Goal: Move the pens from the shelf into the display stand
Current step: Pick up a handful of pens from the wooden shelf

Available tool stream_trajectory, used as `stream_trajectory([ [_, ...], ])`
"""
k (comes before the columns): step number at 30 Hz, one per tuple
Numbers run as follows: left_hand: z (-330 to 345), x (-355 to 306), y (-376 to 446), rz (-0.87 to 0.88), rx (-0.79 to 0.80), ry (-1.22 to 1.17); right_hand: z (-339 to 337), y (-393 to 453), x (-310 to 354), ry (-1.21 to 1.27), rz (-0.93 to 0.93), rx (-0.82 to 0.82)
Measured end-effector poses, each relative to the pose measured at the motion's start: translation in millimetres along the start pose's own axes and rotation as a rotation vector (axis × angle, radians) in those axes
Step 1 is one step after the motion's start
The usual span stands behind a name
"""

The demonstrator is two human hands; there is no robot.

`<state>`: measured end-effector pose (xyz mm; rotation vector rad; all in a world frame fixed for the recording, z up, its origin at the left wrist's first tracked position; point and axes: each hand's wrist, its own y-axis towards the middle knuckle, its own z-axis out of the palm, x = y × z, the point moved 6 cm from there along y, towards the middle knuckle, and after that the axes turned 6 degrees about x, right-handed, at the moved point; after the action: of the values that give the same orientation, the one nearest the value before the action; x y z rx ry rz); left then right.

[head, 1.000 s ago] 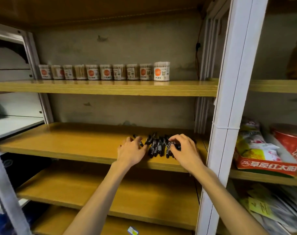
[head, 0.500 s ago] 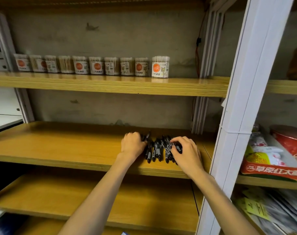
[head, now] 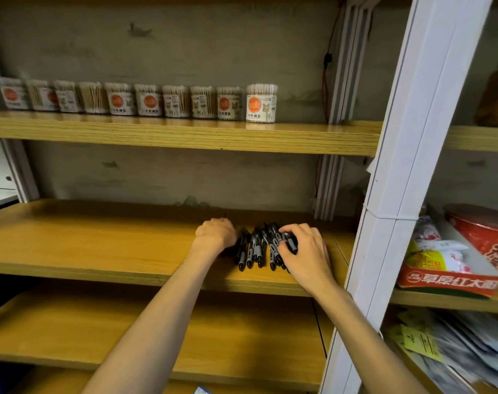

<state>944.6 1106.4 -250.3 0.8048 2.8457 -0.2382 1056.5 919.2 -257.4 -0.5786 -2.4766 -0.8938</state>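
Your forearms reach in over the lower shelves to the middle shelf point(head: 105, 251), where your left hand point(head: 215, 234) and right hand point(head: 304, 251) have closed in on the pens point(head: 256, 248) since a second ago, squeezing the loose scatter into a tighter bundle ready to lift. Left fingers curl against the bundle's side; right fingers curl over its top. The overlapping pens cannot be counted. No display stand shows. Above, ten cotton swab tubs point(head: 261, 103) line the upper shelf.
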Motion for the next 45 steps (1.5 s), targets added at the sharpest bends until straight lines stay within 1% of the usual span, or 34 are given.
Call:
stream_trajectory([
  [5, -1.6, -0.4, -8.0, 0.008, -0.044, 0.131, -0.8, -0.1, -5.7, 0.073, 0.038, -0.016],
  [8, -2.7, 3.6, -11.9, 0.019, -0.081, 0.090, 0.5, 0.0, -6.6, 0.078, 0.042, -0.013],
  [11, -4.9, 13.7, -14.5, 0.089, -0.153, -0.138, 0.9, -0.5, -6.1, 0.077, 0.048, -0.002],
  [16, -10.1, 47.0, -27.8, 0.167, -0.375, -0.604, -0.5, -1.0, -6.6, 0.074, 0.056, -0.011],
  [20, -11.0, 55.5, -34.2, 0.205, -0.444, -1.011, -1.0, -0.8, -6.4, 0.092, 0.067, -0.016],
  [22, -11.3, 55.8, -35.9, 0.217, -0.436, -1.172, -1.6, -1.0, -7.2, 0.102, 0.070, -0.021],
  [24, -8.3, 54.9, -35.6, 0.190, -0.407, -1.203, -2.1, -1.2, -7.8, 0.115, 0.071, -0.029],
  [26, -1.0, 51.9, -34.6, 0.185, -0.320, -1.278, -2.2, -1.2, -8.6, 0.125, 0.073, -0.035],
  [29, 10.3, 45.3, -33.5, 0.206, -0.128, -1.500, -2.0, -1.4, -9.4, 0.124, 0.077, -0.032],
  [30, 11.2, 44.4, -33.8, 0.205, -0.105, -1.541, -1.8, -1.3, -9.7, 0.122, 0.077, -0.030],
  [31, 10.1, 44.0, -33.9, 0.207, -0.106, -1.567, -1.6, -1.2, -9.9, 0.120, 0.077, -0.030],
  [34, -0.4, 40.5, -33.1, 0.242, -0.174, -1.589, -1.3, -0.7, -10.5, 0.121, 0.076, -0.035],
  [37, -7.1, 33.4, -33.0, 0.335, -0.215, -1.624, -0.8, -0.2, -11.3, 0.122, 0.079, -0.038],
  [38, -6.7, 31.5, -33.7, 0.361, -0.225, -1.608, -0.5, -0.1, -11.6, 0.125, 0.079, -0.038],
  [40, -4.7, 29.8, -35.9, 0.382, -0.296, -1.534, -0.4, -0.1, -12.2, 0.126, 0.077, -0.039],
  [43, -3.3, 33.2, -37.9, 0.336, -0.454, -1.419, -0.2, 0.1, -12.7, 0.131, 0.070, -0.041],
  [45, -2.9, 31.3, -37.1, 0.312, -0.460, -1.336, -0.2, 0.1, -12.7, 0.127, 0.066, -0.040],
])
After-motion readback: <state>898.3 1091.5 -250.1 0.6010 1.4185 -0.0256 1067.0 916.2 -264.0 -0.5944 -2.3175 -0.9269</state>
